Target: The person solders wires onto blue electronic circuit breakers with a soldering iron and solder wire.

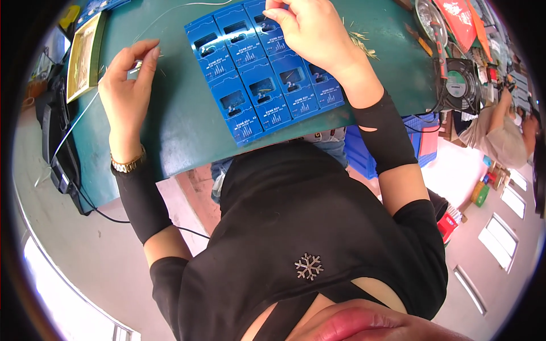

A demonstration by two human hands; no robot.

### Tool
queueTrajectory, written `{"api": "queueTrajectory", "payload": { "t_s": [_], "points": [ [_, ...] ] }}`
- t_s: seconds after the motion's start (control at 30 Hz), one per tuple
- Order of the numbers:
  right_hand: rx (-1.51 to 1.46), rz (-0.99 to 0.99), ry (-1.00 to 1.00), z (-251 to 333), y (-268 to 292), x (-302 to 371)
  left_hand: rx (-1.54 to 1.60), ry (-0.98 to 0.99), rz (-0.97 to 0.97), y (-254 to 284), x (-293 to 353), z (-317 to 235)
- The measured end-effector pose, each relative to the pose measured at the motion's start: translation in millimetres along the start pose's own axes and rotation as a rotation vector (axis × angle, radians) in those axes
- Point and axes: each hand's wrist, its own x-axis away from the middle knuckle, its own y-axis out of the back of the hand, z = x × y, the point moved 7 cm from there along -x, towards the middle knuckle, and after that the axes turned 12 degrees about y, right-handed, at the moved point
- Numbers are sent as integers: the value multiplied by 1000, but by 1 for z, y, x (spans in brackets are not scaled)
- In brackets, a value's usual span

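A blue panel of joined circuit boards (247, 71) lies on the green table, with small components and white markings in each section. Over its far right part, my right hand (318, 34) is closed, thumb and forefinger pinched together. What sits at those fingertips is too small to make out. To the left of the panel, my left hand (128, 77) is raised with thumb and forefinger curled nearly together. Something small and shiny shows between its fingers, but I cannot tell what. A thin pale wire (77, 125) runs down and left from near this hand.
Thin yellowish clippings (364, 45) lie right of the panel. A shallow yellow-framed tray (85, 57) stands at the left edge. A black fan (459, 85), a metal bowl (426, 20) and tools crowd the right side. Below is a blue crate (364, 150). Another person sits far right.
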Motion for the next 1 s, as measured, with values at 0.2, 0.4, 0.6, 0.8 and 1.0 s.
{"api": "queueTrajectory", "payload": {
  "t_s": [0.2, 0.4, 0.6, 0.8, 1.0],
  "points": [
    [20, 90, -56, 2, -6, -1, -7, -18, 11, 6, 1, -5],
    [28, 102, -75, -2, -5, 1, 47, 6, -5, -1, -1, 0],
    [48, 105, -77, -1, -3, 2, 116, 133, -29, 4, 0, 10],
    [59, 90, -18, 3, -2, 0, 67, 51, -34, 4, 1, 1],
    [84, 62, 54, 9, 1, 0, 143, 36, 1, 0, 1, 2]
  ]
}}
